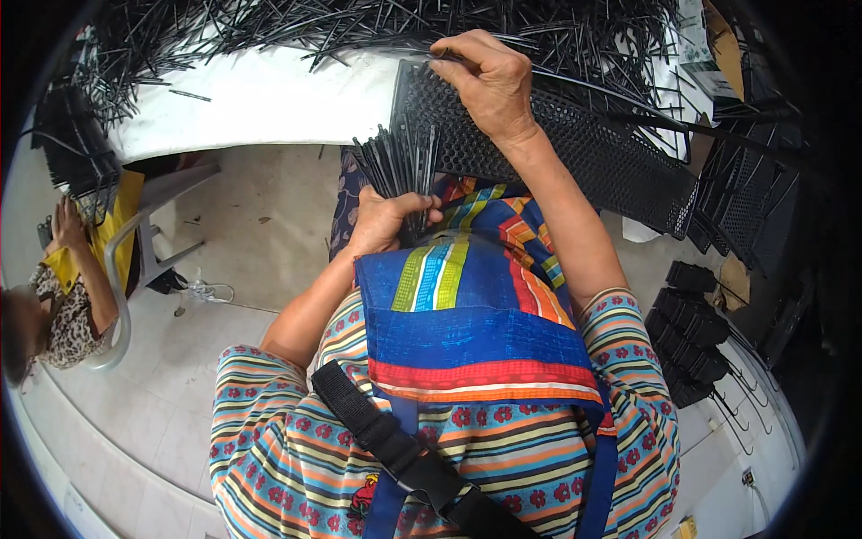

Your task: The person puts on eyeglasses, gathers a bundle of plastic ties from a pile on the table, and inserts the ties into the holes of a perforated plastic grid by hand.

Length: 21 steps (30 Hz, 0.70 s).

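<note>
My left hand (388, 221) is closed around a bundle of thin black plastic sticks (395, 162), which fan out upward from the fist above my lap. Farther up and to the right, my right hand (489, 85) is in a pinch at the upper left corner of a black perforated panel (557, 144). Whatever is between its fingertips is too small and dark to name. The panel slants from the table edge down to the right, beyond my right forearm. A striped, colourful apron (476, 337) covers my front and lap.
A large heap of loose black sticks (269, 27) lies along the far side of the white-covered table (260, 99). At left a co-worker (76, 296) sits in a grey chair (117, 260). More black panels (736, 189) and stacked black parts (687, 332) stand at right.
</note>
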Available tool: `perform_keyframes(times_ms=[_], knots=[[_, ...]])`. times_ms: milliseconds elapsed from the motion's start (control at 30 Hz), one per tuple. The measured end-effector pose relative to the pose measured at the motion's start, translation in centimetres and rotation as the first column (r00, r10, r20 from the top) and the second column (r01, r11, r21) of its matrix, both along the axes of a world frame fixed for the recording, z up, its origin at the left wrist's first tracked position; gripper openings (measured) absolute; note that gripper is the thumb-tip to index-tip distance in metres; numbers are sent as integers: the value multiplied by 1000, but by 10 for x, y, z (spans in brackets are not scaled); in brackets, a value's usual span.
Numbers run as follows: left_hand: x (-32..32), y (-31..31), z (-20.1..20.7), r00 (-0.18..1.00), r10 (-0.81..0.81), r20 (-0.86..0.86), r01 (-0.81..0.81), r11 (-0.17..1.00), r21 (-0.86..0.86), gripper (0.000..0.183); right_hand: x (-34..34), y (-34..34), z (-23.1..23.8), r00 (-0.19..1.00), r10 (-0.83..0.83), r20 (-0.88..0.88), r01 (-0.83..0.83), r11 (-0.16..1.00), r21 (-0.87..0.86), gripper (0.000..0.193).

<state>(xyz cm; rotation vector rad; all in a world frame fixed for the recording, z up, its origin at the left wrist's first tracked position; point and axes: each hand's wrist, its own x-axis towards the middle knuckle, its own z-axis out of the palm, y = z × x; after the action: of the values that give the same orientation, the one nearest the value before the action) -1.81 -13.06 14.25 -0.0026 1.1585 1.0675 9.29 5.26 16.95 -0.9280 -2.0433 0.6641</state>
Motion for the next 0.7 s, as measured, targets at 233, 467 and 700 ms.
perform_keyframes(times_ms=[233,467,700], knots=[[-1,-2,-8,1000,27,1,-27,999,23,10,1,0,-5,988,-40,147,24,993,113,16],[0,-3,-6,999,24,34,-25,999,29,13,5,2,-2,998,24,64,-41,957,288,14],[-1,-3,4,997,-5,73,-3,995,99,20,24,-40,6,976,206,72,-70,610,-789,18]])
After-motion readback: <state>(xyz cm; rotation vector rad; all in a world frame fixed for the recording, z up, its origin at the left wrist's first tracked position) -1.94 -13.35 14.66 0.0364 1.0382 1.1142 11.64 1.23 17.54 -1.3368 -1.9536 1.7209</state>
